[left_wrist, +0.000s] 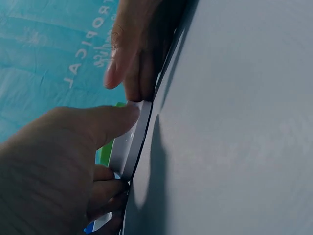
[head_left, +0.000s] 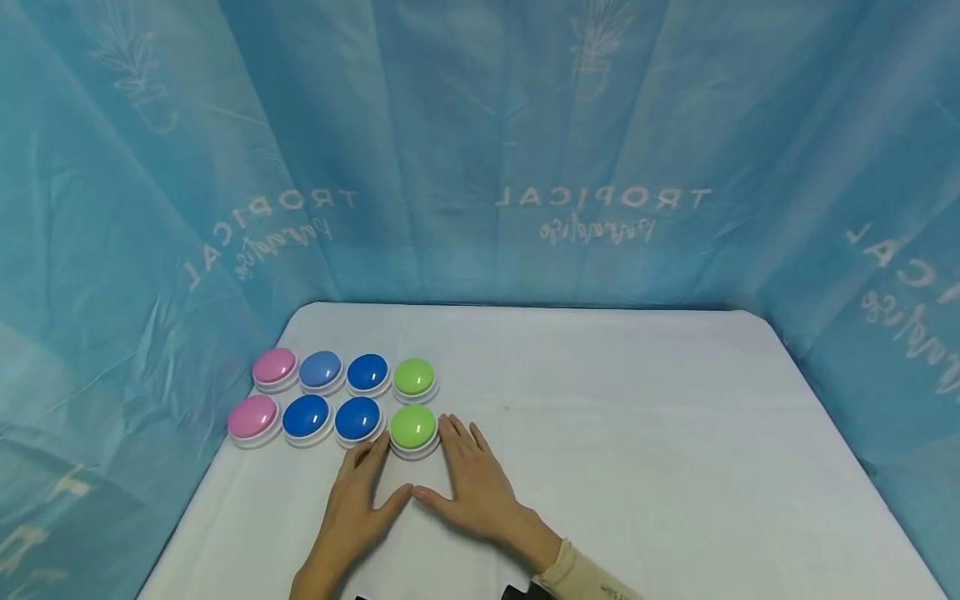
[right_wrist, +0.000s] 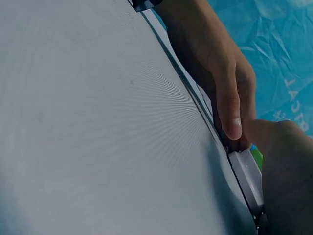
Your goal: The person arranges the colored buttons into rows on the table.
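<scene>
Round push buttons with domed coloured tops on white bases stand in two rows at the table's left. The front green button (head_left: 412, 427) ends the near row on the right. Beside its left edge is my left hand (head_left: 352, 507), its fingertips at the base near a front blue button (head_left: 357, 418). My right hand (head_left: 477, 492) lies along the green button's right side with fingers extended. Both thumbs point inward in front of the button, their tips nearly meeting. In the left wrist view, the white base (left_wrist: 128, 147) shows between the hands, partly hidden by fingers.
Behind sits another green button (head_left: 414, 377), in line with a dark blue (head_left: 367, 372), a lighter blue (head_left: 321, 368) and a pink button (head_left: 274, 365). The near row also has a blue (head_left: 306, 416) and a pink button (head_left: 252, 416). Blue curtains (head_left: 600, 150) surround the white table (head_left: 637, 433).
</scene>
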`<state>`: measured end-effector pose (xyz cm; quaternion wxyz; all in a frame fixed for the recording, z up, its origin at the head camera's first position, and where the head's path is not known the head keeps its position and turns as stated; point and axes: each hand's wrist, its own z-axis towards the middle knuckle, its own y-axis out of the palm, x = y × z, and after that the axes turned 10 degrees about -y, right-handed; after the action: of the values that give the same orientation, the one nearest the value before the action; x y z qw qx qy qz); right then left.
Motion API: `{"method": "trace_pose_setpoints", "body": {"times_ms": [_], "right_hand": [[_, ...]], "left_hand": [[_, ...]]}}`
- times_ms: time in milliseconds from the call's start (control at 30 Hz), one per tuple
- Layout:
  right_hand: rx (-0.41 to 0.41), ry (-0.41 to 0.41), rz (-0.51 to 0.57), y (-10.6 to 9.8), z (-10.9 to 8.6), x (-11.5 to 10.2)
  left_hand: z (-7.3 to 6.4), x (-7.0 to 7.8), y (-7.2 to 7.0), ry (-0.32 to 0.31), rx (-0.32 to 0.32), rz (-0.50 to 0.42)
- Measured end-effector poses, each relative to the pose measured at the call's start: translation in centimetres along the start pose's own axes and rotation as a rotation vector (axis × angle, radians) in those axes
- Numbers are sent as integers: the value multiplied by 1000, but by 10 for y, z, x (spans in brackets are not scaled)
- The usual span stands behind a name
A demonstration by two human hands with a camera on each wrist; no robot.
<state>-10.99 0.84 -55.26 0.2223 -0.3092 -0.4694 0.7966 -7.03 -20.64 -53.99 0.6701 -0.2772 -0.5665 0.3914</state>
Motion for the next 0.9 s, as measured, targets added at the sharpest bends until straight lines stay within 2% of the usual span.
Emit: {"method": "trace_pose_setpoints", "body": {"times_ms": [67,300,467,533,633,900], "right_hand": [[9,-5,8,-2,-1,1],[20,-27,32,-7,-17,4],[33,-17,47,-15,-34,11],[39,-5,47,-20,-41,16],[50,18,41,-27,-52,23],[80,91,18,-50,-85,47]], "left_hand": [[1,0,2,17,4,6],[-6,4,9,98,-38,29],[-12,12,22,238,-26,91],[-14,18,29,295,-11,135],[-16,30,38,335,-18,192],[-11,69,56,392,-135,294]]}}
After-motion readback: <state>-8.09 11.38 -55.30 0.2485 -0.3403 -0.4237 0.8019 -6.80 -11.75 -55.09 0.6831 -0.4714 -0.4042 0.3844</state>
